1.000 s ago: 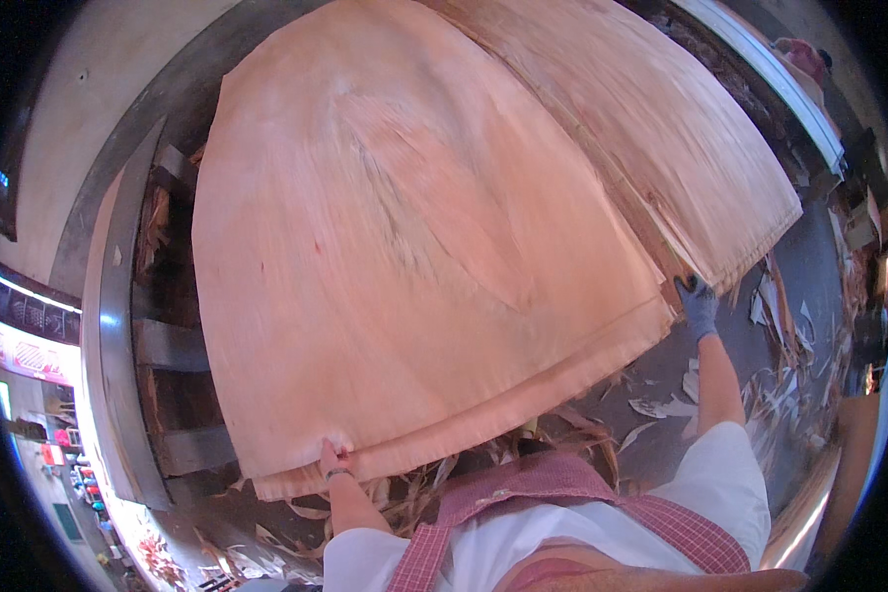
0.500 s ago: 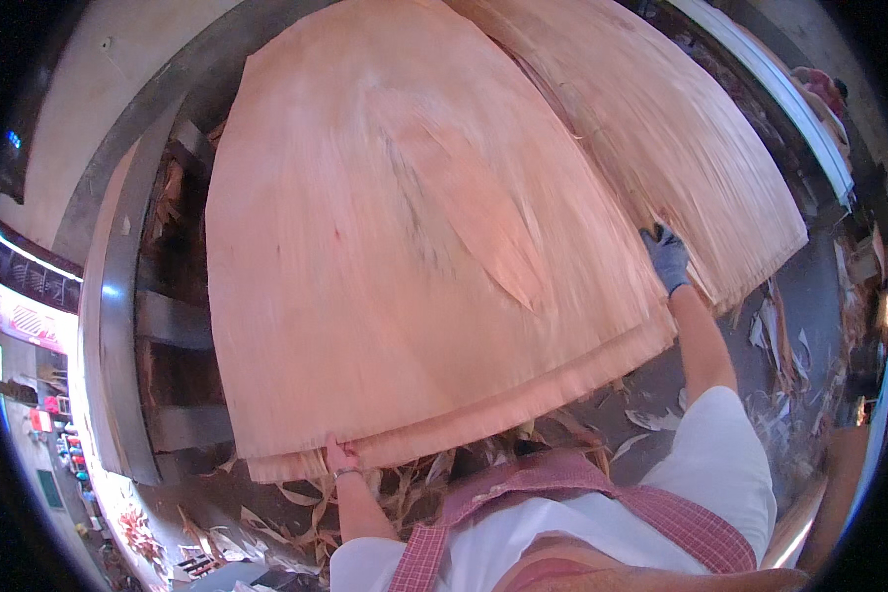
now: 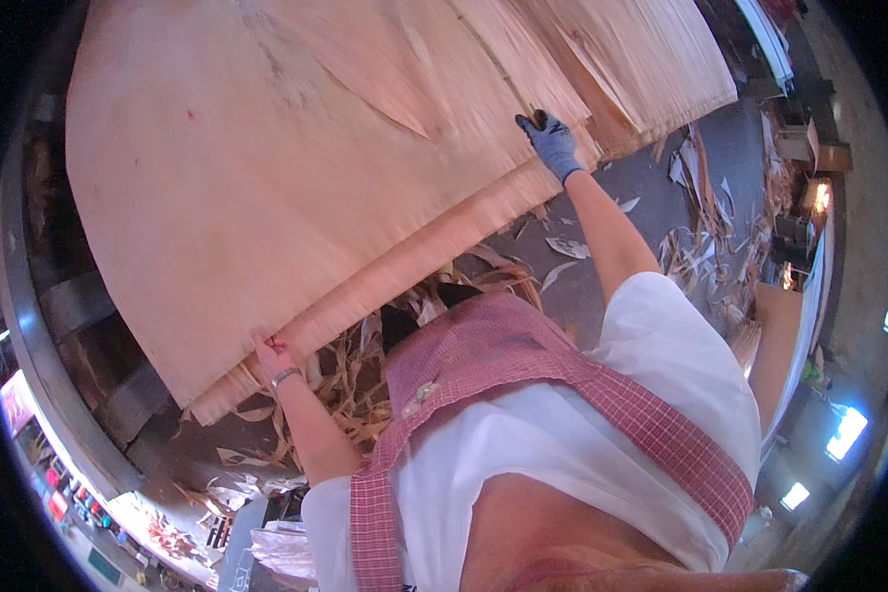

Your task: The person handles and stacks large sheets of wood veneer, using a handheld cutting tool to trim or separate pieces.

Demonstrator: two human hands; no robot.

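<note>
A large pale pinkish sheet of wood veneer (image 3: 237, 187) lies on a stack before me, with a long torn flap on its surface. My bare left hand (image 3: 274, 357), with a band at the wrist, grips the veneer's near edge toward the left. At the right side of the sheet, my right hand (image 3: 553, 148) in a grey-blue glove is closed at the near end of a thin, jointed stick (image 3: 493, 61). The stick runs away from me along the veneer. The glove hides part of its fingers' hold.
More veneer (image 3: 651, 64) is stacked at the far right. Curled wood scraps (image 3: 355, 385) cover the floor below the near edge, and further shavings (image 3: 705, 252) lie to the right. A metal frame (image 3: 54, 395) runs along the left side.
The view has turned and tilted, so the veneer and both hands sit higher and further left. Both hands remain at the sheet's edges.
</note>
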